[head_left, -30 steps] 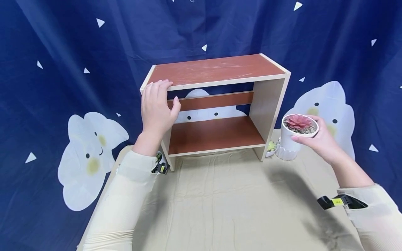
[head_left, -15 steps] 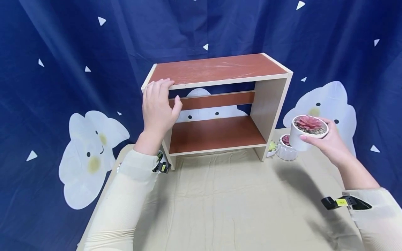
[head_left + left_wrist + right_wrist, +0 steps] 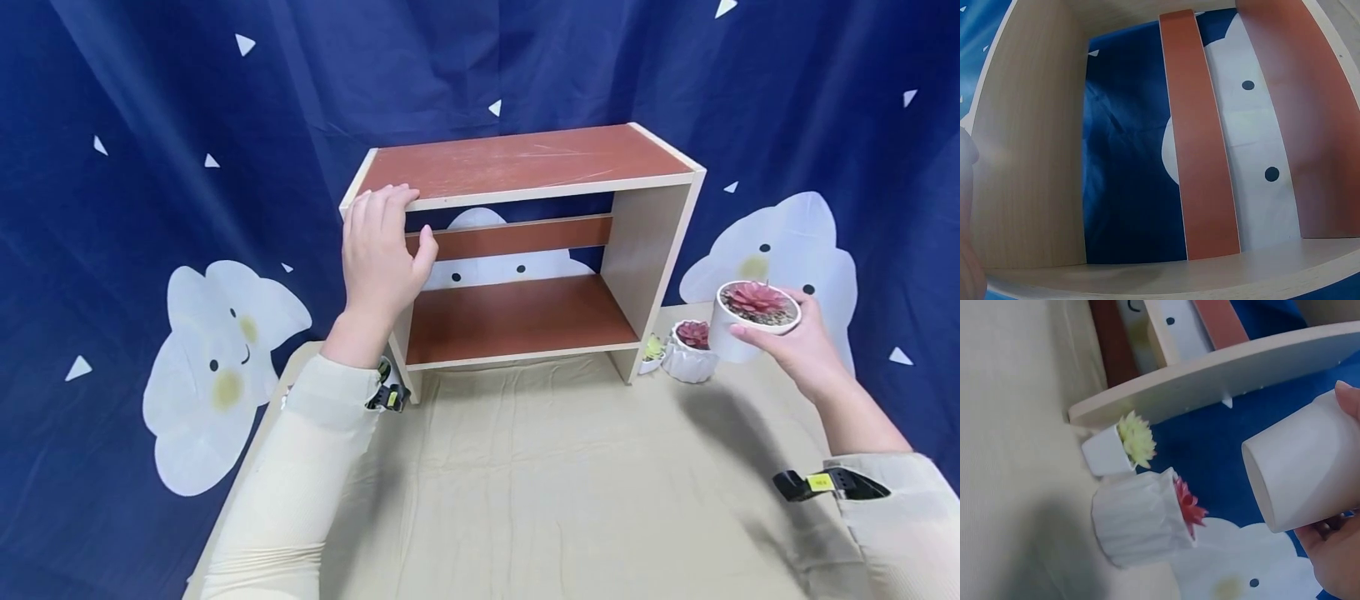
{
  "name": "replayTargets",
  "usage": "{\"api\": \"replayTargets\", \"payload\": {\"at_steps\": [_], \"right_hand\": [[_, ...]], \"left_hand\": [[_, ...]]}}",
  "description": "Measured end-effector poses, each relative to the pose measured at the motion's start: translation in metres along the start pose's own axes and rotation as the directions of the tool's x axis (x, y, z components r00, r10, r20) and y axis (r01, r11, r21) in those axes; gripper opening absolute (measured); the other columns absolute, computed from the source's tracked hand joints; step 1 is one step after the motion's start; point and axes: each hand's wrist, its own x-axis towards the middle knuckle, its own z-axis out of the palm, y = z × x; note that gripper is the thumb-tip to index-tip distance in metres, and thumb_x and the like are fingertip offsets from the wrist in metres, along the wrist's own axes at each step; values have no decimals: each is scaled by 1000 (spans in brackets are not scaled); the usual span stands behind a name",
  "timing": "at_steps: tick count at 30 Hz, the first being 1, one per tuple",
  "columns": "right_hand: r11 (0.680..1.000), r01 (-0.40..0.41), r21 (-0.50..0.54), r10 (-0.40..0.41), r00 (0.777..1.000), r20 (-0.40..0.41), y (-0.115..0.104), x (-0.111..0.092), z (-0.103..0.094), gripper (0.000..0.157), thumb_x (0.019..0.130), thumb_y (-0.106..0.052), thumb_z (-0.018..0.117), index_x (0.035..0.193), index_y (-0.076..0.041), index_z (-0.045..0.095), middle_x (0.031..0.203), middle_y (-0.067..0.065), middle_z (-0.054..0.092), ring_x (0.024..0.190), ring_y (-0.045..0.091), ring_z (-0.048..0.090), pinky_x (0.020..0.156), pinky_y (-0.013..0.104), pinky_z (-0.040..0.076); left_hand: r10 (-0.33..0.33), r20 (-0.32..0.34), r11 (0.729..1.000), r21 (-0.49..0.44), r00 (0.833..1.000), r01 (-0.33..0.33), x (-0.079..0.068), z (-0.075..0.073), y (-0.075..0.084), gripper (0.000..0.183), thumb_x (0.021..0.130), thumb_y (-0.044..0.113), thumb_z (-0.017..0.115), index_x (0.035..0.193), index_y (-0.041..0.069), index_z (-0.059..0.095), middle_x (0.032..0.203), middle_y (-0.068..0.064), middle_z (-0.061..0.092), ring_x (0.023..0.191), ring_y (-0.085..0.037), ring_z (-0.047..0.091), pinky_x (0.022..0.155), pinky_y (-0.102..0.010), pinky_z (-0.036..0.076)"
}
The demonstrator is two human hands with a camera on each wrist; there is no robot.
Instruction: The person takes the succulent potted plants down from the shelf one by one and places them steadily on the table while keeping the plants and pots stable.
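My left hand [image 3: 382, 250] rests on the front left corner of a small shelf unit [image 3: 525, 162] with red-brown boards and pale side panels. Its fingers lie over the top edge, the thumb apart. In my right hand [image 3: 806, 337] is a smooth white flowerpot [image 3: 1307, 465] with a red succulent [image 3: 753, 298], held above the table between thumb and fingers. Just left of it stands a ribbed white pot [image 3: 688, 365] with a darker red succulent [image 3: 1189, 503]. Between that pot and the shelf's right side sits a small white pot [image 3: 1108, 452] with a yellow-green succulent [image 3: 1137, 439].
A beige cloth [image 3: 525, 467] covers the table under the shelf unit. Behind hangs a dark blue curtain [image 3: 420, 75] printed with white clouds and triangles. The shelf's lower board [image 3: 517, 321] lies below a narrow back rail [image 3: 525, 237].
My right hand has moved right and slightly down with the held flowerpot, uncovering the ribbed pot's succulent. My left hand keeps its place on the shelf corner.
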Motion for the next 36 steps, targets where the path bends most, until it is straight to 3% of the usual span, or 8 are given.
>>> {"api": "replayTargets", "payload": {"at_steps": [3,9,14,21,27,36], "right_hand": [[1000,-8,27,8,1000,-18,6,0,-2,55,81,10,73,122,-20,52,108,-15,60,95,-2,57,81,7,42],[988,24,151,-18,999,-41,18,4,-3,48,76,17,74,116,-7,63,97,-11,70,86,1,62,76,9,47],[993,-25,113,32,997,-63,30,0,-6,49,78,13,76,118,-12,61,101,-14,67,87,-1,60,73,8,46],[990,-131,-54,125,987,-99,42,-5,-11,57,83,-3,78,120,-30,45,113,-17,49,97,-2,49,73,6,42],[989,-142,-41,137,984,-113,48,-4,-10,53,82,0,78,119,-25,49,107,-19,55,94,-3,52,72,7,43],[983,-177,56,183,976,-122,58,-8,-9,59,82,3,78,120,-23,42,112,-13,48,97,-1,50,75,4,43]], "left_hand": [[2,-1,1000,3,1000,-2,1,0,0,47,93,31,53,133,6,56,136,-12,58,129,-29,49,116,-38,29],[-2,0,1000,7,1000,2,1,0,0,48,93,31,53,133,6,56,136,-13,58,129,-29,48,116,-39,29],[-9,4,1000,-1,1000,9,-1,-1,1,47,92,30,54,132,6,57,136,-12,58,129,-30,49,116,-39,29],[-14,6,1000,-3,1000,14,-1,0,2,47,92,30,55,132,6,57,136,-12,58,129,-30,49,115,-39,30],[-11,3,1000,4,1000,11,-1,0,1,47,92,30,54,132,6,57,136,-12,58,129,-29,49,116,-39,29],[-5,-2,1000,1,1000,5,0,0,1,47,92,30,53,132,6,57,136,-12,58,129,-29,49,115,-39,30]]}}
